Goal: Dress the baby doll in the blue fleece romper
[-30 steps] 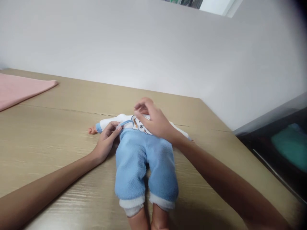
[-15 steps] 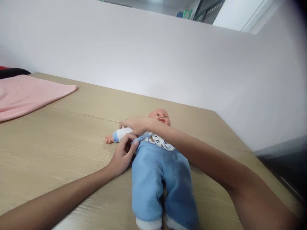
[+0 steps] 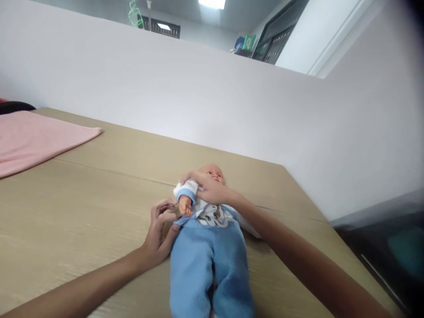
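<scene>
A baby doll (image 3: 212,171) lies on its back on the table, feet toward me, in blue trousers (image 3: 195,251) and a white top with a cartoon animal face on the chest. My right hand (image 3: 212,187) reaches across its chest, closed round the upper part of the doll's arm (image 3: 186,196), which has a white sleeve with a blue cuff. That arm is bent down toward the waist. My left hand (image 3: 160,229) is beside the waist, thumb and fingers pinching a blue strap (image 3: 181,221) at the trousers' upper edge. My right hand covers part of the doll's face.
A pink cloth (image 3: 43,137) lies on the wooden table (image 3: 99,212) at the left, with a black item (image 3: 15,107) behind it. A white partition (image 3: 165,92) rises along the far edge. Dark shapes stand beyond the table's right edge.
The doll's arm, stretched out sideways before, now bends down toward its waist in my right hand. My left hand stays at the strap, its upper fingers more lifted. The view has tilted up.
</scene>
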Action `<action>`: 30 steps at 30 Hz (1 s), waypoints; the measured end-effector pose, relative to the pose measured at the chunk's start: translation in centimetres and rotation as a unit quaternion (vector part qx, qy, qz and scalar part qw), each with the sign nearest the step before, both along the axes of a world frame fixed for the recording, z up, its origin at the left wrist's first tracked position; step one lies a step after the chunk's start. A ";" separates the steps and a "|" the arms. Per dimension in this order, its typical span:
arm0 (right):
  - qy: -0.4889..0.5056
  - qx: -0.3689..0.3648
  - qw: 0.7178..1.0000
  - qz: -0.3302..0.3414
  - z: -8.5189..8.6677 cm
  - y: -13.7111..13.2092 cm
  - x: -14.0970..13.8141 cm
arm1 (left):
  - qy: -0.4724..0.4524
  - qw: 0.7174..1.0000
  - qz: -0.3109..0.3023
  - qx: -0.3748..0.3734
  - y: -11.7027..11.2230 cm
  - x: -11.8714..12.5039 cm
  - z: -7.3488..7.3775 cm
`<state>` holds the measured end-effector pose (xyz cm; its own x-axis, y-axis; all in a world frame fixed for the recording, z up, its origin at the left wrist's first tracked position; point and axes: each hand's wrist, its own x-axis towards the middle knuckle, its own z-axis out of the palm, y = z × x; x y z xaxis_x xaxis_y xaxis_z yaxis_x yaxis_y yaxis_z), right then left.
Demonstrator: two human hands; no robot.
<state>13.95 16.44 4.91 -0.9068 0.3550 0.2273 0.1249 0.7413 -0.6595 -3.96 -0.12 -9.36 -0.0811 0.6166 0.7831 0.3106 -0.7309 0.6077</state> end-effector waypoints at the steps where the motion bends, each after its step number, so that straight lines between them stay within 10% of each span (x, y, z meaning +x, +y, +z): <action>1: 0.000 0.034 0.999 0.005 0.1 -0.3 0.2 | -0.003 1.000 -0.017 0.011 0.0 0.0 -0.2; 16: -0.041 0.056 0.990 -0.121 0.3 -6.3 5.2 | -0.040 0.999 0.012 -0.018 0.5 -0.3 0.2; 30: 0.105 -0.052 0.991 -0.058 -1.0 -4.4 5.4 | -0.051 0.997 -0.010 -0.058 0.5 -0.6 0.7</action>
<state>19.36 12.05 3.90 -0.7951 0.4857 0.3631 0.0574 0.6563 -0.7523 -4.58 0.39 -8.68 -0.1441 0.7054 0.6940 0.2292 -0.6584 0.7169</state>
